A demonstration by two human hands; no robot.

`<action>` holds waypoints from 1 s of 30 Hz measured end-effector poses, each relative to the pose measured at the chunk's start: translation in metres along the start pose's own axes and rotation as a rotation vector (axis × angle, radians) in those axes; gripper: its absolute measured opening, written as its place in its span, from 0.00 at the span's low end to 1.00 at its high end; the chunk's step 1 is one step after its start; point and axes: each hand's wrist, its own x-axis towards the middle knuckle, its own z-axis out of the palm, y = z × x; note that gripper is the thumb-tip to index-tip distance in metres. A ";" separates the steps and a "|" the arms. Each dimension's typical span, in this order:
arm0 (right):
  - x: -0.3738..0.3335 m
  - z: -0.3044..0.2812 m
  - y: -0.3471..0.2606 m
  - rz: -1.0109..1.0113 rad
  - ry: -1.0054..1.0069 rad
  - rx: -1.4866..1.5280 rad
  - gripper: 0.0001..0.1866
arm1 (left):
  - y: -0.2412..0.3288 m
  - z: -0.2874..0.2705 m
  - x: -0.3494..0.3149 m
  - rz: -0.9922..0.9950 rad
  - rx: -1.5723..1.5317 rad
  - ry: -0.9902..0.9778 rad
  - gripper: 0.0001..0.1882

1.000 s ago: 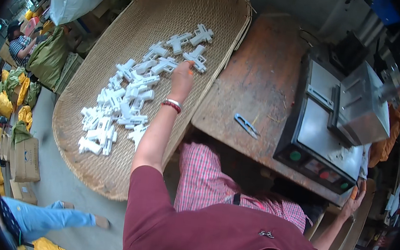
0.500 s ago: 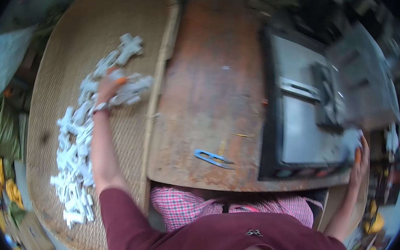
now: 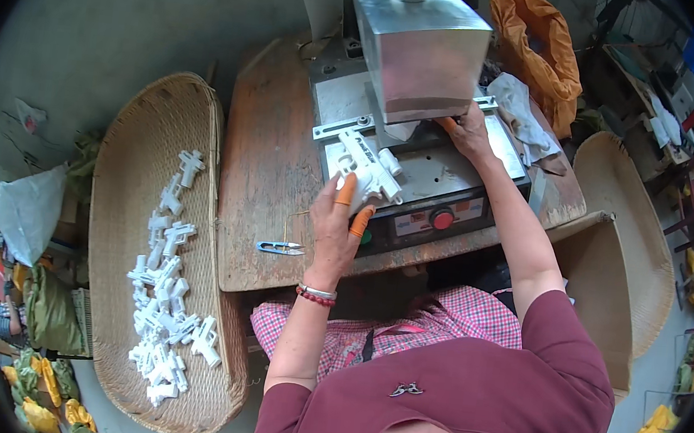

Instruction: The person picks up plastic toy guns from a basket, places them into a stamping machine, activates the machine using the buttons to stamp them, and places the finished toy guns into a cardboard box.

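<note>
My left hand, with orange finger covers, grips a white plastic toy pistol by its lower end. It holds the pistol over the front left of the machine's metal plate. A smaller white piece shows beside the pistol. My right hand reaches across the plate to the lower edge of the machine's box-shaped metal head. The head hides most of its fingertips, so what they touch or hold cannot be seen. A pale piece lies under the head, left of that hand.
Several white toy pistols lie in a long woven tray on the left. Blue thread snips rest on the wooden table. A red button is on the machine's front. A cardboard box stands at right; an orange sack is behind.
The view has swung toward the machine. My left hand has come from the tray's pile to the metal plate with a toy pistol. My right hand has moved from the machine's right edge to beneath the head.
</note>
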 end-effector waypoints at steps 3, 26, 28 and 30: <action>-0.004 -0.018 0.007 -0.117 0.130 -0.162 0.11 | 0.006 0.004 -0.001 0.013 -0.147 -0.085 0.26; -0.176 -0.119 0.055 0.570 -0.174 0.036 0.40 | -0.045 -0.010 -0.011 0.150 -0.092 -0.324 0.38; -0.183 -0.122 0.060 0.598 -0.198 -0.001 0.38 | -0.055 -0.021 -0.012 0.146 -0.203 -0.319 0.35; -0.185 -0.141 0.067 0.722 -0.235 0.038 0.36 | -0.100 -0.046 -0.007 0.085 -0.222 -0.200 0.32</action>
